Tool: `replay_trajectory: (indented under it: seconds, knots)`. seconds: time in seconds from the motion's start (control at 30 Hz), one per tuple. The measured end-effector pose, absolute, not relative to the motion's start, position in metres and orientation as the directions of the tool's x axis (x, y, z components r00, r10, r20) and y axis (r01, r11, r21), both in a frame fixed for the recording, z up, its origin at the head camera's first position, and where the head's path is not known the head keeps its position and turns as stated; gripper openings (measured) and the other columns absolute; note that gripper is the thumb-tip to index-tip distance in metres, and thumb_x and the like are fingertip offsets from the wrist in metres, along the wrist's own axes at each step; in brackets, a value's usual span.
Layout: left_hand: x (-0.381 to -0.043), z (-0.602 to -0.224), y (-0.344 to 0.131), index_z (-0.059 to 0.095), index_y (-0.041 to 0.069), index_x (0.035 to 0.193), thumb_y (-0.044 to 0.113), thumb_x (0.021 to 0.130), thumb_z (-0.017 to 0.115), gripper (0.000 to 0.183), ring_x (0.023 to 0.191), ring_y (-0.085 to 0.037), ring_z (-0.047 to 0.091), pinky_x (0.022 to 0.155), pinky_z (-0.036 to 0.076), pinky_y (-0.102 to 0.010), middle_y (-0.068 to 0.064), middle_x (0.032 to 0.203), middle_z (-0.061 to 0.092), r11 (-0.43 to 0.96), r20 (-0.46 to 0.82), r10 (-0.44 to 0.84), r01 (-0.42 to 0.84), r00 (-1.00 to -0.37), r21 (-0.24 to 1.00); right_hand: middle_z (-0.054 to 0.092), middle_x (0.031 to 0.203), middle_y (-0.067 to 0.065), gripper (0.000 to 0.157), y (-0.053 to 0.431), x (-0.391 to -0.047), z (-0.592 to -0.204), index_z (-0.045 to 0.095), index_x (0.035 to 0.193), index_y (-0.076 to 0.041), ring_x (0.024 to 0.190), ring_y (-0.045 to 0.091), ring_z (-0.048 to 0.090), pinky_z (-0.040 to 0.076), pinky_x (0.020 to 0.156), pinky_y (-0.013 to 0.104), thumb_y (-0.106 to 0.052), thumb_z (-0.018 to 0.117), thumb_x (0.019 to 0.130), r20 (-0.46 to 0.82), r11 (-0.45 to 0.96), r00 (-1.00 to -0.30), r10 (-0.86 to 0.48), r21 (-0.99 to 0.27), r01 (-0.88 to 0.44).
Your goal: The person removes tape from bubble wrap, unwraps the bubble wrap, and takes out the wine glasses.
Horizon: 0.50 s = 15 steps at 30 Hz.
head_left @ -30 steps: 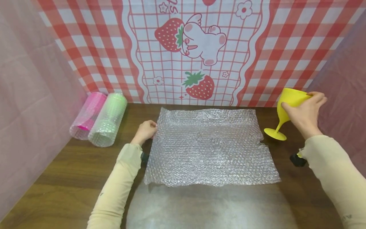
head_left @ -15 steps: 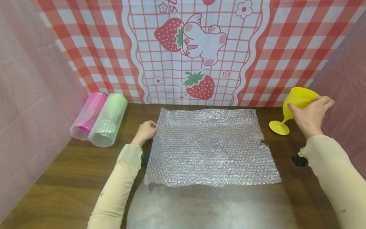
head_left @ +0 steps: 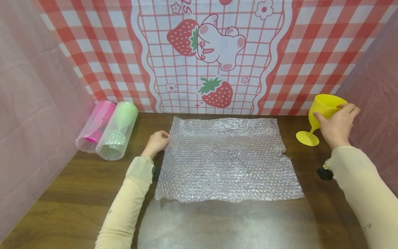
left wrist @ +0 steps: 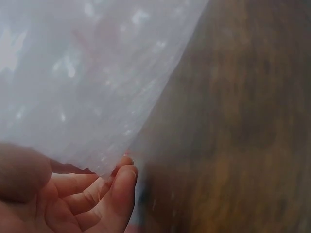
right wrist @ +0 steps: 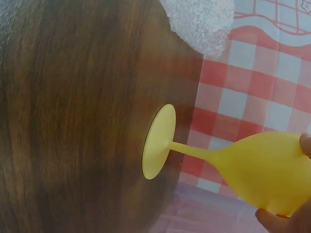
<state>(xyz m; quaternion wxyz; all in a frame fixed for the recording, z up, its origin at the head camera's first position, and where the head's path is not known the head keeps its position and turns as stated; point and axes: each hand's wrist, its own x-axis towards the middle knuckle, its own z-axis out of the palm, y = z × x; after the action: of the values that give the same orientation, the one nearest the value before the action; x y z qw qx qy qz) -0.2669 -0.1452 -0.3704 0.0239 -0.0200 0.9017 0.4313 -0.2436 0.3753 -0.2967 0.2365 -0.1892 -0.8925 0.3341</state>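
A sheet of bubble wrap [head_left: 224, 159] lies spread in the middle of the table. At its left edge my left hand [head_left: 156, 142] pinches the plastic; in the left wrist view the fingers [left wrist: 124, 182] meet at the sheet's border. On the right, my right hand [head_left: 337, 126] grips a yellow goblet [head_left: 323, 109] round the bowl near the rim. The goblet stands almost upright, apart from the sheet. Its round foot [right wrist: 159, 141] is at the tabletop; whether it touches fully, I cannot tell.
Two goblets rolled in bubble wrap lie at the back left, one pink [head_left: 98, 119] and one green [head_left: 119, 128]. A pale translucent mat [head_left: 230, 224] covers the front of the wooden table [head_left: 71, 193]. A checked cloth [head_left: 311, 62] hangs behind, with pink cloth at both sides.
My right hand has carried the yellow goblet to the right and a little back, and the goblet has become more upright. My left hand stays at the sheet's edge.
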Motion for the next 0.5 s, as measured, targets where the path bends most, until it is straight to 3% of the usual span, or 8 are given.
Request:
replay_trajectory:
  seconds: [0.5]
  knots:
    - [-0.2681,-0.3718,-0.1463,0.058,-0.005,0.106,0.007,0.081,0.050,0.029,0.056,-0.009,0.054,0.052,0.051,-0.021,-0.019,0.094,0.062,0.623,-0.056,0.000,-0.044,-0.998,0.781,0.002,0.141,0.022,0.079,0.3747,-0.2442,-0.2975,-0.005,0.141,-0.007,0.125,0.049,0.021,0.020,0.108,0.052,-0.041,0.045,0.089,0.223,0.676,-0.846,0.484,-0.710,0.200]
